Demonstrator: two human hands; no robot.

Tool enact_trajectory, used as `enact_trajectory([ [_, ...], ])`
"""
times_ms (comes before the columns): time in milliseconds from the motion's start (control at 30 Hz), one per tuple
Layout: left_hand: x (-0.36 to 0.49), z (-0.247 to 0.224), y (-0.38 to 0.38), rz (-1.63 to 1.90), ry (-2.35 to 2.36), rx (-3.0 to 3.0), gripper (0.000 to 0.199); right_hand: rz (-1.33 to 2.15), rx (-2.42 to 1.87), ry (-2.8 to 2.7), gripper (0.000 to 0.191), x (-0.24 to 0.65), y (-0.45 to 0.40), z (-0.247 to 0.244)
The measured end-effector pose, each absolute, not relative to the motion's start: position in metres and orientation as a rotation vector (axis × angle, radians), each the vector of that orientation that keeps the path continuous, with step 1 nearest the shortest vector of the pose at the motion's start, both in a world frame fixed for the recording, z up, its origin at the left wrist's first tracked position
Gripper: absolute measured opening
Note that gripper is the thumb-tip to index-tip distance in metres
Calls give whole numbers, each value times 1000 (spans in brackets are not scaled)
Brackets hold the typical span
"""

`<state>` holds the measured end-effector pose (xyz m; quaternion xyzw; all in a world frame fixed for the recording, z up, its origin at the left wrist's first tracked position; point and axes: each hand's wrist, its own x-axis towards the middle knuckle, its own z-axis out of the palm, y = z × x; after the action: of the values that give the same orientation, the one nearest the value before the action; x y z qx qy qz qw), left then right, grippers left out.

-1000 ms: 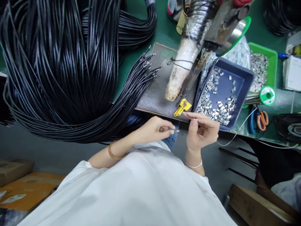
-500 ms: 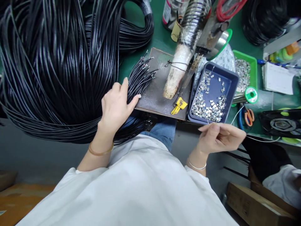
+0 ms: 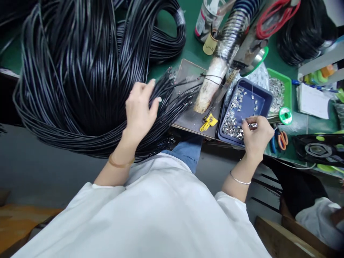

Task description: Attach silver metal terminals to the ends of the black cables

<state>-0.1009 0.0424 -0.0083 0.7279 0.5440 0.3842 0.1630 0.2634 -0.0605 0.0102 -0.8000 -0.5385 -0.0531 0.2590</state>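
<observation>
My left hand [image 3: 141, 111] is over the free ends of many thin black cables [image 3: 172, 109], thumb and index finger apart. Their stripped tips fan out across a dark board [image 3: 188, 123]. Over the front right of a blue tray [image 3: 248, 102], my right hand [image 3: 256, 138] has its thumb and fingertips pinched together. What lies between them is too small to make out. Small silver metal connectors [image 3: 232, 123] are heaped in the tray, some of them behind the fingers.
Large black cable coils [image 3: 80, 82] fill the left. A wrapped duct [image 3: 211, 84] hangs over the board, near a yellow clip [image 3: 209, 122]. To the right are a green tray [image 3: 287, 86], a solder spool [image 3: 285, 115], orange-handled pliers [image 3: 282, 139] and a small fan [image 3: 319, 150]. Another person sits at the far right.
My right hand has moved up from the table edge to over the blue tray, still pinched. Cable tips under my left hand have spread further right across the board. The whole view has shifted slightly.
</observation>
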Motion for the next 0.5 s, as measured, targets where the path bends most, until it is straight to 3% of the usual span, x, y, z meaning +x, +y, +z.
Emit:
enact_trajectory([
  [167,-82,-14,12,1241,1448,2238,24,-38,-2203,-1472,23,284,-43,10],
  [267,-68,-16,-4,959,1278,2463,24,-19,-2227,-1459,22,288,-41,13],
  [367,-54,-16,-1,687,1454,2496,26,7,-2237,-1453,19,288,-42,13],
  [500,-43,-12,15,729,1537,2374,23,-99,-2183,-1446,14,276,-49,9],
])
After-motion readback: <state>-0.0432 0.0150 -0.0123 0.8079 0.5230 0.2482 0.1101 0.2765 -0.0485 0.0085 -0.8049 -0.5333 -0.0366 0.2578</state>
